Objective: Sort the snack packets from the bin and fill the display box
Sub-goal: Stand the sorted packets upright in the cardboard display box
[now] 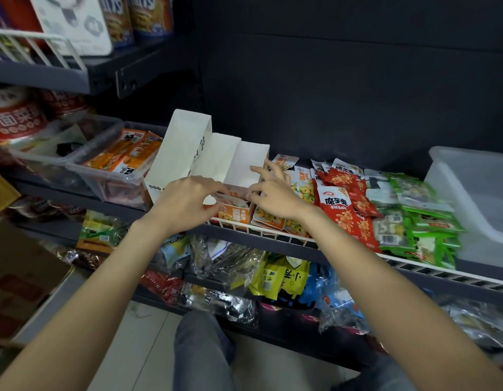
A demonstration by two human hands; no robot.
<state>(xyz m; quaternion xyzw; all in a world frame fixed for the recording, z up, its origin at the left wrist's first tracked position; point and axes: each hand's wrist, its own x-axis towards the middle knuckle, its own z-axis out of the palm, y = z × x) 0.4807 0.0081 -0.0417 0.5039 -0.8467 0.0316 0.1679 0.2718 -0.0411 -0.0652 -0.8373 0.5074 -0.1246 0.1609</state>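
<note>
A white cardboard display box [188,153] stands on the shelf with its tall flaps open. Orange snack packets [236,214] stand in its front end. My left hand [185,203] reaches into the box from the left, and its thumb and fingers pinch the top of the orange packets. My right hand [274,194] is at the box's right wall, thumb inside and fingers spread over the wall's edge, holding it. A clear bin [84,170] to the left holds more orange packets [126,153].
Right of the box lie yellow packets [301,190], red packets [346,210] and green packets [422,224] behind a white wire rail [275,235]. A translucent white bin [476,193] stands far right. Lower shelves hold loose bags. Cardboard boxes [21,280] sit on the left floor.
</note>
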